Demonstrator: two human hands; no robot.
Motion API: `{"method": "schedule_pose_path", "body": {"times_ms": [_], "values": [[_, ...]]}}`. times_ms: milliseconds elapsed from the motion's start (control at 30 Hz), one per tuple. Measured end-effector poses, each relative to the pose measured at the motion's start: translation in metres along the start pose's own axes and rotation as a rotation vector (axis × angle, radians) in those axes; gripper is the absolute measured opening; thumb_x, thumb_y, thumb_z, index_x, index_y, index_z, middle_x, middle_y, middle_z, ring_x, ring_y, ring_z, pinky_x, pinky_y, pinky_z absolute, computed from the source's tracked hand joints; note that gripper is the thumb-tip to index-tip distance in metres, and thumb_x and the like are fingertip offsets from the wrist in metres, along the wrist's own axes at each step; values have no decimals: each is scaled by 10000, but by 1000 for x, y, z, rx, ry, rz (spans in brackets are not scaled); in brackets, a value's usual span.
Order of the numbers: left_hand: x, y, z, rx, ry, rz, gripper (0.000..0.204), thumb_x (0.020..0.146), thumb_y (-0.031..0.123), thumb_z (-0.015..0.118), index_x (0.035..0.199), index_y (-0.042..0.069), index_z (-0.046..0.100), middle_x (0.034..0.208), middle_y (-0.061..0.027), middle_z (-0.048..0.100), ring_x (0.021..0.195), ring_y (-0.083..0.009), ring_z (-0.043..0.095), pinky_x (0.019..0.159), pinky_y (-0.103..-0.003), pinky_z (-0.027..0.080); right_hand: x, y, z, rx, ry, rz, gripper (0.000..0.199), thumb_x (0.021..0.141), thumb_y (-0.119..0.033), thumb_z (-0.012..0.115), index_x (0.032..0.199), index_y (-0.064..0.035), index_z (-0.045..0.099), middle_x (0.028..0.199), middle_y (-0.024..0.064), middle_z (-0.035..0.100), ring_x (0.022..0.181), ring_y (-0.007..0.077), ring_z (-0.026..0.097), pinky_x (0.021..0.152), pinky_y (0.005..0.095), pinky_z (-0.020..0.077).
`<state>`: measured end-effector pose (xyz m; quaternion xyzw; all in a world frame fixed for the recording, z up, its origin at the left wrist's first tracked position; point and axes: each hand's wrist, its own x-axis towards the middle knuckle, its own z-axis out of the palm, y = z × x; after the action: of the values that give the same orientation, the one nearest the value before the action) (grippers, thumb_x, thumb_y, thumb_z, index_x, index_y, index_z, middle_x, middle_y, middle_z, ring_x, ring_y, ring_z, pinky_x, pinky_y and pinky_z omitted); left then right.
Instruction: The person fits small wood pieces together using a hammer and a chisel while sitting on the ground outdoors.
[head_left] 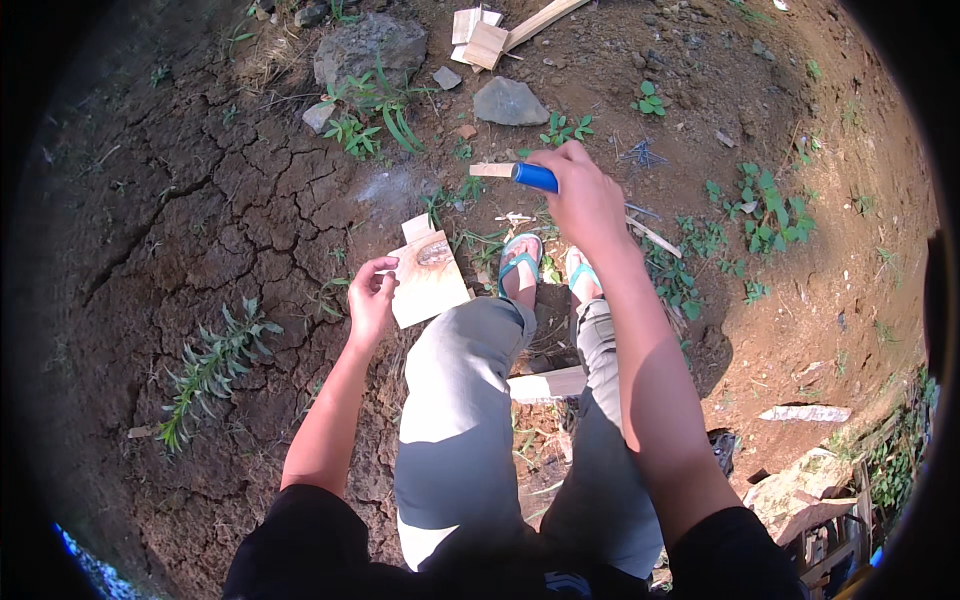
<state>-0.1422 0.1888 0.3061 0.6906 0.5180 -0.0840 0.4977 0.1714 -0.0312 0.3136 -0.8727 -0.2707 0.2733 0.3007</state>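
My right hand (585, 195) is closed around a blue handle (536, 178), whose rounded end sticks out to the left of the fist. The rest of that tool is hidden by the hand, so its kind cannot be told. To the left, my left hand (372, 300) has its fingers curled, thumb and forefinger close together at the left edge of a flat wooden board (428, 285). Whatever lies between those fingertips, if anything, is too small to make out. The pale board has a dark knot near its top, and a smaller wood piece (417, 228) juts out behind it.
Several nails (642, 155) lie on the soil beyond my right hand. Wood offcuts (485, 45) and grey stones (509, 102) are farther off. A wood block (550, 386) sits between my legs. Leafy weeds (220, 365) grow from cracked earth at left; scrap wood (825, 520) is piled lower right.
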Motion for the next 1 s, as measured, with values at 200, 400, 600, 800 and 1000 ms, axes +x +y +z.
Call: {"method": "schedule_pose_path", "body": {"times_ms": [200,400,600,800,1000], "values": [[-79,113,-77,146,60,61,144,969,2,614,1083,24,699,904,23,592,721,-34,538,649,-208,446,-86,31,-39,218,332,126,462,804,22,711,1225,-168,686,1157,110,619,980,358,683,802,463,543],[-46,207,-117,196,85,222,156,987,32,593,1101,34,699,893,28,632,756,-45,566,675,-218,475,-123,103,-63,298,344,221,332,858,-62,777,1183,-66,706,1115,131,629,1023,311,660,884,383,517],[24,285,-54,293,-244,307,184,995,94,617,1151,23,685,943,6,667,760,-46,569,658,-218,467,-99,132,-77,315,264,300,350,874,-58,724,1217,-125,698,1138,100,616,1057,331,649,891,407,513],[96,276,59,281,-795,309,484,920,69,710,1376,44,550,1154,-88,666,817,-73,599,732,-254,518,-50,91,-57,363,107,211,349,879,-47,710,1212,-148,697,1158,77,610,1078,315,648,906,429,505],[148,301,64,563,-1013,768,736,785,124,850,1452,130,539,1338,-120,633,1022,-187,666,892,-330,529,-17,-28,-14,433,208,244,361,878,-43,704,1219,-163,701,1147,65,603,1086,299,644,902,424,508]]}}
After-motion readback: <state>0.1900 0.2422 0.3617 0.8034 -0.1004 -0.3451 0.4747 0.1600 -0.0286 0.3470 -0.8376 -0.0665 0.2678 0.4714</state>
